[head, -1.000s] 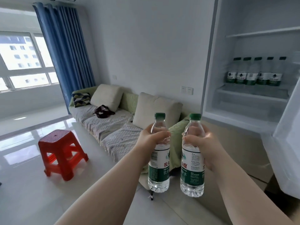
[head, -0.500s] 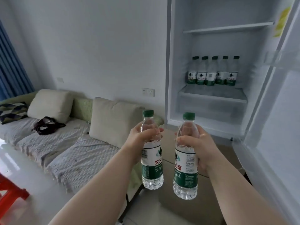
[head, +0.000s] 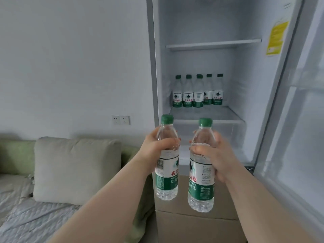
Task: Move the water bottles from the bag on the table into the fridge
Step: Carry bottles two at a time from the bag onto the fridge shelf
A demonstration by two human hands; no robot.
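Bottle labels (head: 166,174) — half behind hands (head: 158,146)

The bottle in the left hand (head: 157,146) shows red characters 农夫 and white 饮用 on its green label (head: 166,179). The right-hand bottle's label (head: 201,181) reads 山泉 and 水. A far fridge bottle (head: 187,92) reads 农夫山泉; the yellow sticker (head: 277,38) is illegible.

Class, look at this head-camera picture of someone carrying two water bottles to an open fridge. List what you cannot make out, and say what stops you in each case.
- Bag and table: outside the head view altogether.
- Bottles in the fridge: five show in front; any behind are hidden by that row.
- Label of the left-hand bottle: text wraps round out of sight.
- Yellow sticker on the fridge wall: print too small and blurred.
- Fridge door: cut off by the right edge.
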